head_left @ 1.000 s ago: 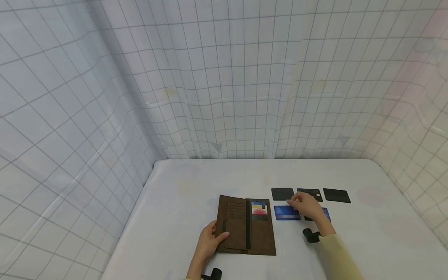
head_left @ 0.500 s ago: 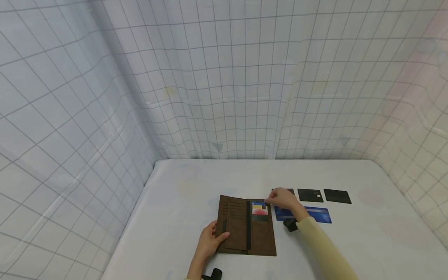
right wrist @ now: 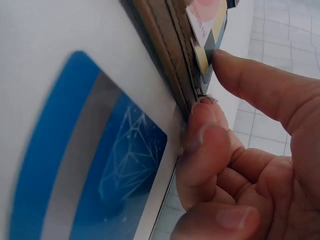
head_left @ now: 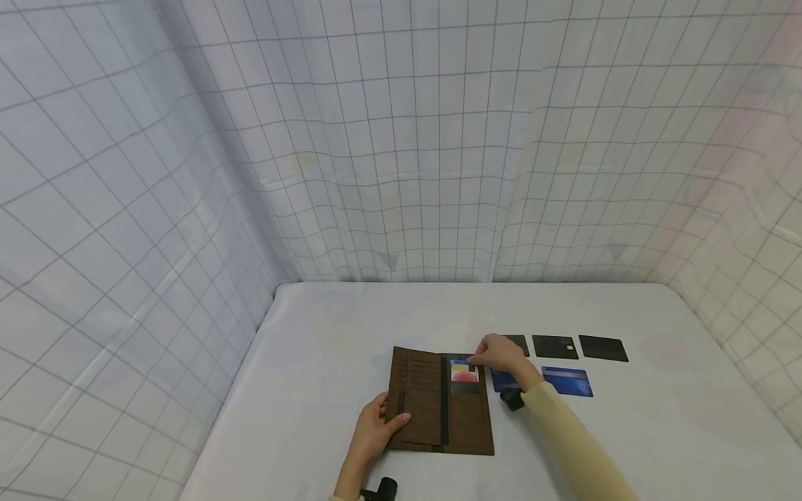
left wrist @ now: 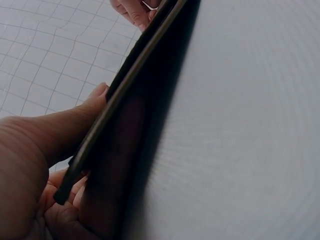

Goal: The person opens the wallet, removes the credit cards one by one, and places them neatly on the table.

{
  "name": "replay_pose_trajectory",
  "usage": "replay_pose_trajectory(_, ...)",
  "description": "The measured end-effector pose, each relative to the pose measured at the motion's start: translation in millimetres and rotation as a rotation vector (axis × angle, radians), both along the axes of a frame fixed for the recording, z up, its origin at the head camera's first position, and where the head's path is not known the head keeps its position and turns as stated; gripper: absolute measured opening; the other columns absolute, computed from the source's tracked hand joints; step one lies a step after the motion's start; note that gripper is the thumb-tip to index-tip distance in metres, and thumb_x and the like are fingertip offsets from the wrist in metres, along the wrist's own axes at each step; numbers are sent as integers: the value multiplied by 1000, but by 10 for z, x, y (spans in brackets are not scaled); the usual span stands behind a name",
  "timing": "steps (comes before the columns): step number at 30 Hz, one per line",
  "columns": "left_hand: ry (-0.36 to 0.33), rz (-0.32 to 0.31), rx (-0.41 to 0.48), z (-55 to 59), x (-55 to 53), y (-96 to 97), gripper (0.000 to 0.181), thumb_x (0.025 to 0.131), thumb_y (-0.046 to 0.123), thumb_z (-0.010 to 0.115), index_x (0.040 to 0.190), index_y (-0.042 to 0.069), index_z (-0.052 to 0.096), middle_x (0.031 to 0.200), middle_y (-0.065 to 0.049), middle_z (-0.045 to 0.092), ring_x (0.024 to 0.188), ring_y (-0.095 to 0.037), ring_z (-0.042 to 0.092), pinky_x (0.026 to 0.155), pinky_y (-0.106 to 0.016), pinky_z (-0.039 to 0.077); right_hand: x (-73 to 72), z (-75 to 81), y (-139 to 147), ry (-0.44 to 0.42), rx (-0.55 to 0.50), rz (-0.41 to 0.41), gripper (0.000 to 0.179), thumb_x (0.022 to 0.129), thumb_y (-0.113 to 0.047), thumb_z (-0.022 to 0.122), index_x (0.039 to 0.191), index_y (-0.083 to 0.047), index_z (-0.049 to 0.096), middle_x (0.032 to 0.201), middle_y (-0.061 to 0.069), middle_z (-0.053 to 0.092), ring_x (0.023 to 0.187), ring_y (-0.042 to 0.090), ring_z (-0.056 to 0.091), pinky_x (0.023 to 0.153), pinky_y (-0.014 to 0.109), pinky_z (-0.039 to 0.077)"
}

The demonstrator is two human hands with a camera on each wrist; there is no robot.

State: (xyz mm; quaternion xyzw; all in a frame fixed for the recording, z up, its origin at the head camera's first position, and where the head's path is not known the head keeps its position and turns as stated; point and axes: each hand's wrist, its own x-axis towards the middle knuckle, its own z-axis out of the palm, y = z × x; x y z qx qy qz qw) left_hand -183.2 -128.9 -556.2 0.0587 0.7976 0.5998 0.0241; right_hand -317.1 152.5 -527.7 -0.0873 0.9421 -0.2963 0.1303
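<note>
A brown long wallet (head_left: 421, 410) lies opened flat on the white table. My left hand (head_left: 371, 430) holds its left edge, thumb on top and fingers underneath; the left wrist view shows the wallet edge between them. In the right inner panel, a pocket bears bank cards (head_left: 464, 374), blue, yellow and white with a pink round shape. At their upper right corner my right hand (head_left: 499, 352) pinches a card; in the right wrist view the thumb (right wrist: 250, 80) touches a dark bluish card edge, and curled fingers lie by the wallet rim. How many cards are pinched is hidden.
Right of the wallet lie two blue cards (head_left: 567, 381), one partly covered by my right wrist. Behind them is a row of black cards (head_left: 603, 348), one partly hidden by the hand. Grid-patterned white curtains (head_left: 401, 174) enclose the table.
My right hand has moved left from above the loose cards to the wallet's upper right, its fingertips now on the cards in the pocket. The left hand and wallet stay in place.
</note>
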Motion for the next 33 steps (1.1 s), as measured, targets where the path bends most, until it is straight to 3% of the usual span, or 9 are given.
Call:
replay_pose_trajectory(4,-1,11,-35,-104,-31,-26,59,84,12,74,126,-17,45,106,-24,64,89,-29,65,72,-31,53,-28,-10,-10,-17,-6,8,27,81,-34,75,75,-11,62,66,-1,55,54,14,49,50,27,38)
replay_pose_trajectory(8,0,20,-57,-100,-19,-38,62,83,16,75,127,-17,45,108,-26,63,92,-31,64,74,-36,53,-25,20,-35,-39,-19,12,28,80,-34,77,74,-10,62,66,-1,55,53,13,48,50,27,38)
replay_pose_trajectory(12,-3,18,-46,-87,-11,-39,62,83,15,75,127,-17,45,107,-26,63,89,-31,65,72,-33,53,-8,83,-68,-35,5,23,29,79,-33,77,74,-9,62,66,-1,56,53,14,51,50,28,39)
replay_pose_trajectory(19,1,3,-12,-93,-28,-24,61,83,13,74,127,-17,45,106,-26,63,86,-27,66,69,-27,52,0,161,-90,-35,68,-28,27,76,-33,80,73,-11,64,68,-1,58,55,16,57,52,30,42)
replay_pose_trajectory(24,1,16,-34,-94,-30,-9,62,83,14,75,127,-17,45,106,-26,64,88,-29,66,71,-32,53,4,149,-84,-45,54,-30,27,76,-32,80,75,-10,64,70,-1,58,57,16,56,53,30,42)
replay_pose_trajectory(28,37,88,-153,-69,-2,20,63,80,19,78,126,-13,49,106,-23,64,93,-32,64,75,-41,52,-8,122,-90,-55,42,-23,27,76,-32,80,76,-10,64,70,-1,58,57,16,56,54,30,42)
replay_pose_trajectory(33,140,238,-436,6,51,86,65,73,29,82,123,-4,56,94,-12,64,76,-22,58,65,-39,48,-21,107,-88,-63,49,-28,28,77,-33,79,74,-10,63,69,0,58,57,16,54,53,29,40)
